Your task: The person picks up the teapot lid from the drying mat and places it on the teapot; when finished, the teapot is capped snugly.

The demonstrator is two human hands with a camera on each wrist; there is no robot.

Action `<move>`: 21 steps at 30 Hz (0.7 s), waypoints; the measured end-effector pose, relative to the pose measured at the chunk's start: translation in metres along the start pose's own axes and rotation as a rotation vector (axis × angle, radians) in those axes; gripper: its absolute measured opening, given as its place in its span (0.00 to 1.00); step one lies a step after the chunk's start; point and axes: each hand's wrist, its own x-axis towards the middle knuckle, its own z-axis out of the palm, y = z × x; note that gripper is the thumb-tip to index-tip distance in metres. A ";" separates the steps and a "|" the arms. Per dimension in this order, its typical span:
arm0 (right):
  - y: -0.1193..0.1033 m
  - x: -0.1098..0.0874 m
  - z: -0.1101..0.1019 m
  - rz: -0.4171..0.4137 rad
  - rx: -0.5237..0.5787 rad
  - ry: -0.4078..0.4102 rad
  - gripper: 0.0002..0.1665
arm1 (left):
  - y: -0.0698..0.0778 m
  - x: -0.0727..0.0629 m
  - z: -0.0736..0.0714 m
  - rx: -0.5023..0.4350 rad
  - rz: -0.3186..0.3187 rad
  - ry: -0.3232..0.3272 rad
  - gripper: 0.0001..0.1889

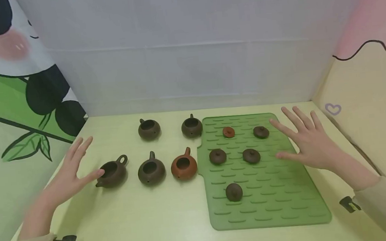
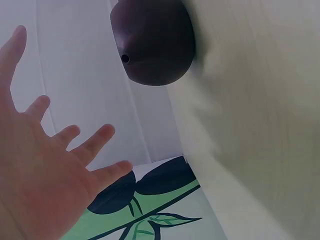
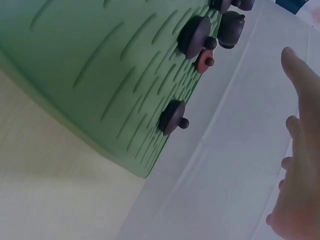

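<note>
My left hand (image 1: 67, 176) hovers with fingers spread at the left of the table, holding nothing. Its thumb tip overlaps a dark brown teapot (image 1: 116, 174) in the head view; that teapot's spout and body (image 2: 155, 42) loom close in the left wrist view. My right hand (image 1: 310, 141) hangs over the right edge of a green ribbed mat (image 1: 270, 213), fingers spread and nothing in them. On the mat lie several dark lids, including one lid (image 1: 261, 132) nearest that hand, and a reddish-brown lid (image 1: 229, 132). A reddish-brown teapot (image 1: 184, 167) without a lid stands just left of the mat.
More lidless dark teapots stand on the pale table: one teapot (image 1: 151, 171) in the front row, a back-left teapot (image 1: 149, 129) and another teapot (image 1: 191, 126) at the mat's corner. A white wall (image 1: 188, 71) closes the back; printed panels (image 1: 378, 108) flank the sides.
</note>
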 end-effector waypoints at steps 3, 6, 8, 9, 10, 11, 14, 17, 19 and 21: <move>-0.012 0.001 0.003 -0.029 0.031 0.004 0.54 | -0.005 -0.008 0.006 -0.038 -0.005 0.000 0.52; -0.025 0.004 0.005 -0.062 0.050 0.007 0.52 | -0.014 -0.013 0.009 -0.028 -0.009 -0.007 0.52; -0.035 0.008 0.006 -0.093 0.061 0.015 0.51 | -0.021 -0.016 0.010 -0.044 -0.010 -0.024 0.51; -0.039 0.010 0.007 -0.108 0.070 0.017 0.50 | -0.025 -0.017 0.011 -0.053 -0.023 -0.040 0.51; -0.044 0.012 0.008 -0.123 0.078 0.019 0.50 | -0.028 -0.018 0.011 -0.072 -0.023 -0.060 0.50; -0.047 0.013 0.009 -0.138 0.082 0.021 0.49 | -0.031 -0.019 0.012 -0.087 -0.035 -0.082 0.50; -0.056 0.016 0.014 -0.175 0.097 0.034 0.48 | -0.039 -0.021 0.014 -0.151 -0.061 -0.136 0.49; -0.058 0.019 0.020 -0.199 0.105 0.046 0.45 | -0.043 -0.022 0.016 -0.192 -0.073 -0.179 0.47; -0.058 0.021 0.025 -0.206 0.112 0.051 0.43 | -0.045 -0.023 0.018 -0.196 -0.079 -0.192 0.46; -0.056 0.023 0.030 -0.201 0.121 0.049 0.41 | -0.046 -0.025 0.019 -0.190 -0.088 -0.206 0.44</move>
